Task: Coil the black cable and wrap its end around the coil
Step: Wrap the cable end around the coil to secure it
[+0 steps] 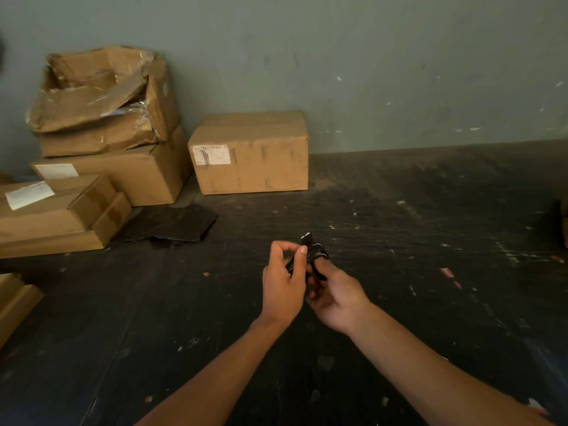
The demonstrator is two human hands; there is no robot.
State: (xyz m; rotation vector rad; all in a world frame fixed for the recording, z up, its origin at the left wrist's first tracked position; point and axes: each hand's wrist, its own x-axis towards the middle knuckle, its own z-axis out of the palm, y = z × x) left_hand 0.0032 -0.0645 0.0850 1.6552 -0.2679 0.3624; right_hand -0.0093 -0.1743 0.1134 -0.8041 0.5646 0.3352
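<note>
The black cable (pixel 311 248) is bunched into a small tight coil, held up above the dark floor between both hands at the middle of the view. My left hand (pixel 284 284) pinches the coil's left side with thumb and forefinger. My right hand (pixel 333 292) grips the coil from below and from the right, with its fingers curled around it. A short black connector end sticks up from the top of the bundle. Most of the coil is hidden behind my fingers.
A dark, scuffed floor (pixel 399 241) spreads ahead to a grey-green wall. Stacked cardboard boxes (pixel 101 127) stand at the left, with one closed box (pixel 250 153) beside them. A flat black sheet (pixel 172 224) lies in front of the boxes. More cardboard (pixel 15 299) sits at the left edge.
</note>
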